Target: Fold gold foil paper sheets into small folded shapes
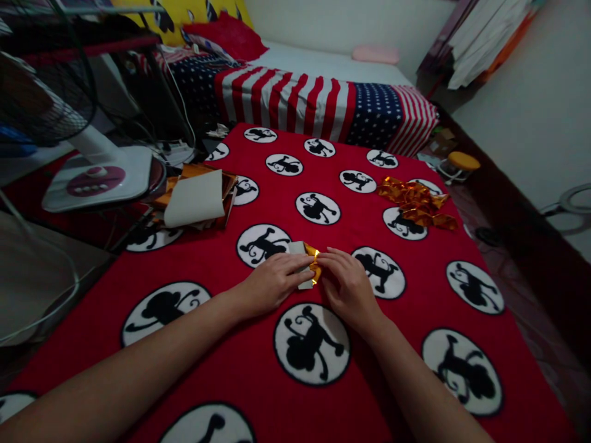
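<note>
A small piece of gold foil paper with a pale grey backing lies partly folded on the red blanket, between my two hands. My left hand rests over the pale side, its fingers stretched flat across the paper. From the right, my right hand has its curved fingers on the gold edge and appears to pinch it; the thumb tip is partly hidden. The fingertips of both hands almost meet at the fold.
A stack of gold sheets, pale side up on top, lies at the blanket's left edge. Folded gold foil pieces are heaped at the right. A white fan base stands at left. Behind is a bed; a yellow-topped stool stands at right.
</note>
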`<action>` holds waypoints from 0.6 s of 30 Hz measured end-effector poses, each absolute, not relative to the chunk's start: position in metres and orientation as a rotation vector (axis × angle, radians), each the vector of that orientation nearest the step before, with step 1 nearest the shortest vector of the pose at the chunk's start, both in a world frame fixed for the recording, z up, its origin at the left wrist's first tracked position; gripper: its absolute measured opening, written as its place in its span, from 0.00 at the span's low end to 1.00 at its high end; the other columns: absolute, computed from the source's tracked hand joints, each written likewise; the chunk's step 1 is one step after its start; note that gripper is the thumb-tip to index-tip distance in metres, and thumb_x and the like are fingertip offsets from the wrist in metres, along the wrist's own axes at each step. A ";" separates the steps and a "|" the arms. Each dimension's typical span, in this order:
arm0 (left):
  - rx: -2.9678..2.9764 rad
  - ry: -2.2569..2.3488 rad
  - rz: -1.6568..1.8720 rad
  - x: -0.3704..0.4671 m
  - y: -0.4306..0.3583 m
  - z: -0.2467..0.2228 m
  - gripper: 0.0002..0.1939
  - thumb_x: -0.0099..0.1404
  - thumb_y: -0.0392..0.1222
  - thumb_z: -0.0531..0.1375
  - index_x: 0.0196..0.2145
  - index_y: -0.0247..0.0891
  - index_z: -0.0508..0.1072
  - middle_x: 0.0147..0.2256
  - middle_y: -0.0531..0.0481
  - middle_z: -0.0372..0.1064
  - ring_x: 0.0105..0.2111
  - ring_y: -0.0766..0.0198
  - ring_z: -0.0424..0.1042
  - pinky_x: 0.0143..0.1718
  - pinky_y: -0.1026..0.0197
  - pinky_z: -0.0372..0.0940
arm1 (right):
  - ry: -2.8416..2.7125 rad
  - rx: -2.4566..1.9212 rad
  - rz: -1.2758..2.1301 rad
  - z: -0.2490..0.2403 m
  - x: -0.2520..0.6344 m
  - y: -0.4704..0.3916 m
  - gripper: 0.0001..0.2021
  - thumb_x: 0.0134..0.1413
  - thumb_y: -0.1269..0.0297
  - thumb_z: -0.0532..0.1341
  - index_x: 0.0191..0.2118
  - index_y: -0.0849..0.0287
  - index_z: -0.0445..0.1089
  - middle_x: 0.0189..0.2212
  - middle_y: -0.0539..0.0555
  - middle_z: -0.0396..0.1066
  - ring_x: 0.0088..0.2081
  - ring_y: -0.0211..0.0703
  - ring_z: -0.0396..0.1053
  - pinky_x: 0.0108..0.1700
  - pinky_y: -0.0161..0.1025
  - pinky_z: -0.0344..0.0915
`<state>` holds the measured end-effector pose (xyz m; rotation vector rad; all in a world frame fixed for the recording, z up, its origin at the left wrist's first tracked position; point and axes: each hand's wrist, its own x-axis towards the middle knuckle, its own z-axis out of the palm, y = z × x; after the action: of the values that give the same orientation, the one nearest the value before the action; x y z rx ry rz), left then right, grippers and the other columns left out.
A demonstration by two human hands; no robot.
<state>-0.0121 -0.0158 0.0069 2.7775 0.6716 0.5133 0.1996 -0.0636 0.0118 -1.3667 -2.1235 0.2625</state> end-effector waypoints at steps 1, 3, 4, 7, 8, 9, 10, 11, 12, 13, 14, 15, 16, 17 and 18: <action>2.772 0.672 0.512 -0.012 -0.016 0.007 0.21 0.69 0.35 0.52 0.58 0.43 0.65 0.60 0.42 0.62 0.59 0.57 0.62 0.57 0.49 0.60 | -2.114 -1.357 0.274 0.012 0.198 -0.066 0.15 0.55 0.75 0.57 0.48 0.58 0.69 0.50 0.57 0.72 0.56 0.50 0.64 0.56 0.52 0.60; 2.763 0.674 0.499 -0.012 -0.016 0.008 0.22 0.69 0.35 0.52 0.59 0.43 0.64 0.61 0.42 0.61 0.60 0.57 0.61 0.58 0.49 0.59 | -2.090 -1.343 0.298 0.010 0.195 -0.070 0.10 0.58 0.73 0.57 0.44 0.57 0.70 0.49 0.57 0.72 0.54 0.48 0.66 0.55 0.50 0.61; 2.758 0.673 0.495 -0.012 -0.016 0.008 0.22 0.68 0.35 0.53 0.59 0.43 0.64 0.61 0.43 0.61 0.60 0.57 0.61 0.58 0.49 0.59 | -2.072 -1.338 0.307 0.008 0.194 -0.071 0.09 0.59 0.73 0.57 0.43 0.57 0.70 0.49 0.57 0.73 0.53 0.47 0.67 0.54 0.49 0.62; 2.744 0.650 0.529 -0.015 -0.016 0.007 0.22 0.68 0.35 0.54 0.59 0.44 0.65 0.60 0.43 0.62 0.60 0.57 0.61 0.59 0.48 0.59 | -2.021 -1.316 0.311 0.001 0.193 -0.074 0.09 0.60 0.73 0.57 0.44 0.57 0.71 0.49 0.56 0.73 0.53 0.46 0.67 0.54 0.48 0.63; 2.738 0.639 0.555 -0.015 -0.016 0.006 0.21 0.68 0.35 0.54 0.58 0.44 0.66 0.59 0.43 0.63 0.59 0.57 0.62 0.59 0.48 0.59 | -2.010 -1.307 0.309 -0.002 0.193 -0.074 0.09 0.60 0.72 0.58 0.43 0.57 0.71 0.48 0.56 0.73 0.53 0.46 0.67 0.54 0.48 0.63; 2.732 0.627 0.587 -0.016 -0.016 0.005 0.20 0.68 0.36 0.55 0.56 0.44 0.67 0.58 0.43 0.64 0.59 0.57 0.63 0.58 0.47 0.59 | -2.003 -1.298 0.306 -0.004 0.194 -0.074 0.08 0.59 0.72 0.58 0.43 0.56 0.72 0.48 0.56 0.73 0.53 0.46 0.68 0.54 0.49 0.63; 2.726 0.617 0.621 -0.017 -0.016 0.004 0.18 0.68 0.36 0.55 0.55 0.44 0.69 0.57 0.44 0.66 0.57 0.57 0.65 0.58 0.47 0.60 | -2.000 -1.289 0.304 -0.005 0.195 -0.073 0.08 0.59 0.72 0.59 0.43 0.56 0.72 0.48 0.56 0.74 0.53 0.47 0.68 0.54 0.50 0.64; 2.720 0.610 0.656 -0.018 -0.016 0.002 0.16 0.68 0.37 0.55 0.53 0.43 0.70 0.56 0.44 0.67 0.56 0.58 0.66 0.57 0.47 0.61 | -2.000 -1.282 0.304 -0.007 0.196 -0.073 0.08 0.59 0.72 0.59 0.43 0.56 0.72 0.48 0.56 0.74 0.53 0.47 0.68 0.54 0.50 0.64; 2.713 0.605 0.696 -0.018 -0.016 0.001 0.15 0.68 0.37 0.56 0.51 0.43 0.72 0.55 0.45 0.69 0.55 0.58 0.68 0.57 0.48 0.62 | -2.002 -1.276 0.304 -0.007 0.197 -0.073 0.08 0.59 0.72 0.59 0.42 0.55 0.72 0.48 0.56 0.74 0.53 0.48 0.68 0.54 0.51 0.64; 2.704 0.601 0.738 -0.019 -0.016 -0.001 0.13 0.67 0.37 0.56 0.48 0.42 0.73 0.53 0.45 0.70 0.53 0.58 0.69 0.56 0.49 0.62 | -2.005 -1.273 0.305 -0.008 0.197 -0.073 0.09 0.58 0.72 0.60 0.42 0.55 0.72 0.48 0.56 0.74 0.53 0.49 0.68 0.54 0.52 0.64; 2.695 0.600 0.778 -0.020 -0.016 -0.002 0.11 0.67 0.38 0.57 0.46 0.42 0.74 0.52 0.45 0.71 0.52 0.59 0.70 0.55 0.50 0.63 | -2.010 -1.274 0.309 -0.008 0.198 -0.073 0.09 0.58 0.72 0.60 0.42 0.55 0.72 0.48 0.56 0.74 0.53 0.49 0.68 0.54 0.53 0.64; 2.683 0.606 0.812 -0.020 -0.017 -0.003 0.09 0.67 0.38 0.57 0.43 0.41 0.75 0.51 0.45 0.72 0.51 0.59 0.71 0.55 0.50 0.64 | -2.015 -1.278 0.314 -0.008 0.198 -0.073 0.09 0.58 0.72 0.60 0.43 0.55 0.72 0.49 0.56 0.73 0.54 0.49 0.67 0.54 0.53 0.63; 2.672 0.614 0.836 -0.020 -0.018 -0.003 0.08 0.66 0.38 0.58 0.41 0.41 0.76 0.49 0.45 0.73 0.50 0.59 0.71 0.54 0.51 0.65 | -2.019 -1.282 0.318 -0.007 0.198 -0.073 0.09 0.57 0.72 0.60 0.43 0.54 0.72 0.49 0.56 0.73 0.54 0.50 0.67 0.55 0.54 0.63; 2.663 0.622 0.842 -0.021 -0.019 -0.002 0.08 0.66 0.39 0.58 0.40 0.40 0.76 0.49 0.45 0.73 0.49 0.59 0.71 0.53 0.52 0.65 | -2.023 -1.286 0.321 -0.007 0.198 -0.074 0.09 0.57 0.72 0.60 0.43 0.54 0.72 0.49 0.56 0.73 0.54 0.50 0.67 0.55 0.54 0.63; 2.656 0.630 0.835 -0.021 -0.019 -0.001 0.07 0.66 0.40 0.58 0.39 0.40 0.76 0.48 0.45 0.73 0.49 0.58 0.71 0.53 0.52 0.65 | -2.027 -1.290 0.325 -0.007 0.198 -0.074 0.09 0.57 0.72 0.60 0.43 0.54 0.72 0.50 0.56 0.72 0.54 0.50 0.67 0.55 0.55 0.63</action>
<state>-0.0207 -0.0194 -0.0011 2.6558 0.6298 0.8355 0.1979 -0.0742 -0.0065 -1.2904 -2.0268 0.3254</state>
